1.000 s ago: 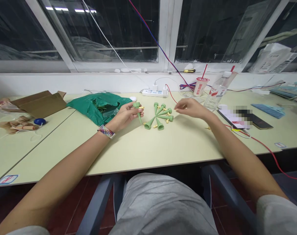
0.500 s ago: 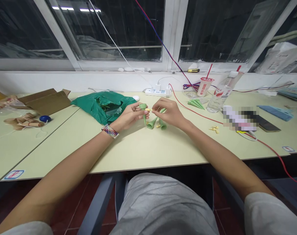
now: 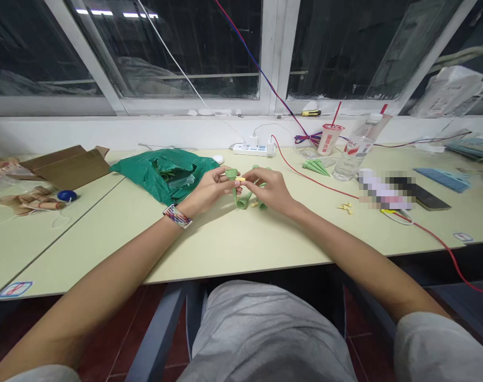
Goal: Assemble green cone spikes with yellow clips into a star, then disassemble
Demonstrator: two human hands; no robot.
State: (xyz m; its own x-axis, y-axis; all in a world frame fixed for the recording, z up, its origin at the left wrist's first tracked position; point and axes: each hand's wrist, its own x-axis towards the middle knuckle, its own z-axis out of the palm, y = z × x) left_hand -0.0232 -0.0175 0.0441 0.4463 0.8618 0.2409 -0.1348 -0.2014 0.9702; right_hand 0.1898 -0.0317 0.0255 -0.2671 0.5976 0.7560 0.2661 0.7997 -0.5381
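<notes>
Head view: a pale table (image 3: 225, 254) bears green cones (image 3: 316, 167) below windows (image 3: 186, 48).

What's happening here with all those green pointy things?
Someone sitting at the table is using both hands. The left hand holds a green plastic spike with its wide end up, and the right hand pinches a small yellow piece against its side. I can't tell whether that piece is fixed on. More green spikes lie behind the right hand and near the water bottle, with loose yellow pieces off to the right.
</notes>
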